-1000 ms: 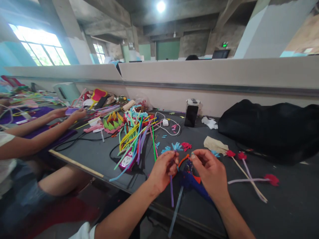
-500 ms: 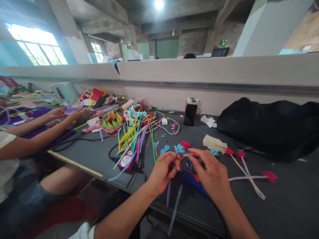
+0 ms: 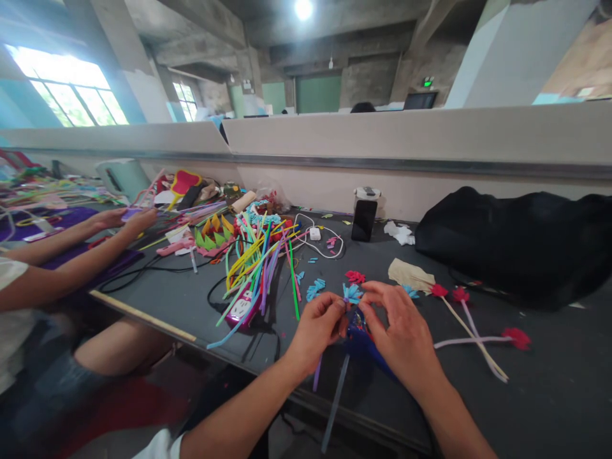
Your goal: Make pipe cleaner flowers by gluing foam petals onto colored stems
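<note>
My left hand pinches a purple pipe-cleaner stem just under a light-blue fuzzy flower head. Thumb and forefinger of my right hand close in at the flower's right side; whatever they grip is hidden. Below both hands lies a blue tool resembling a glue gun, partly covered, with a translucent stick jutting past the table edge. Short blue pieces and a small red pile lie just beyond my hands.
Finished-looking red flowers on stems lie right, near a beige pad. A black bag and a phone stand behind. Leftward are bundled pipe cleaners, a purple power strip and another person's hands.
My right fingers have moved in to the flower head; the small blue piece they held out is no longer distinguishable. The flower has shifted slightly right, and its stem's lower end slightly left.
</note>
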Available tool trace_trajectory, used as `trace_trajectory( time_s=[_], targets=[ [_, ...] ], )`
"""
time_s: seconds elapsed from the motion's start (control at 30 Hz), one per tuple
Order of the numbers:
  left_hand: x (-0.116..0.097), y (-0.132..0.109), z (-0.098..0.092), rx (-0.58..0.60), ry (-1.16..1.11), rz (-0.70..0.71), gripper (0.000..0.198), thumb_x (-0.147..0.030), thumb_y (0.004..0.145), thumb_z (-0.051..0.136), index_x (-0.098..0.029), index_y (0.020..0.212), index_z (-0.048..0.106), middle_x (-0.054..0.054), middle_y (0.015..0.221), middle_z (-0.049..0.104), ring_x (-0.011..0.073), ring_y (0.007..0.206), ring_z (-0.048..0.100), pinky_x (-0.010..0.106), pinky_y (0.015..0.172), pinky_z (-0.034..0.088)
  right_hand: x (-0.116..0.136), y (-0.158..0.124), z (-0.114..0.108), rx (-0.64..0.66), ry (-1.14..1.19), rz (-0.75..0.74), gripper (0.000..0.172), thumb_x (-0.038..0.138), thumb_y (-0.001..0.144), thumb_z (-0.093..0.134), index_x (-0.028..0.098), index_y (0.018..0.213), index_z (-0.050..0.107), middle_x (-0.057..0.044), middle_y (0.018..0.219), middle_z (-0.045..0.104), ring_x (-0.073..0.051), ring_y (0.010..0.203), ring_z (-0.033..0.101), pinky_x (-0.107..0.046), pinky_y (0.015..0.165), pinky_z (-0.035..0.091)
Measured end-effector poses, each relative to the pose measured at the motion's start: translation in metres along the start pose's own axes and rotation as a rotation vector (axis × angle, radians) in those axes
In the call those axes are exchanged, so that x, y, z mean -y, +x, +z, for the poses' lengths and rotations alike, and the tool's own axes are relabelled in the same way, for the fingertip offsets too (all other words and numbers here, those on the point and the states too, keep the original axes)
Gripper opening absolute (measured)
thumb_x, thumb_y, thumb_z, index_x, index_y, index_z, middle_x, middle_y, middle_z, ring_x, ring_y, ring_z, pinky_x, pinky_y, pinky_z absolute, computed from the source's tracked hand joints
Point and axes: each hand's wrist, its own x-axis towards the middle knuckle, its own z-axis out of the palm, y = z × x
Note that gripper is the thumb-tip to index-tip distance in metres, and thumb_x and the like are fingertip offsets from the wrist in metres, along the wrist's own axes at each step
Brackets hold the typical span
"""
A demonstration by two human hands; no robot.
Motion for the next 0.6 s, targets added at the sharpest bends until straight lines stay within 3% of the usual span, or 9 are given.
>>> trace_trajectory(
  time_s=[0.6],
  targets=[
    [0.011,0.004,-0.005,0.007,0.184,0.087,0.019,-0.034,0.083,0.055,-0.017,0.074,0.054,-0.006,0.05,0.046,0.0062,0.045,0.036,0.019,0.045,0.023,0.001,-0.001,0.002,-0.021,-0.078,-0.014,0.018,0.018,0.087,0.052,0.021,0.105,0.051,-0.005,0.089,0.067,-0.021,0.087,0.059,-0.033,0.074,0.048]
  ],
)
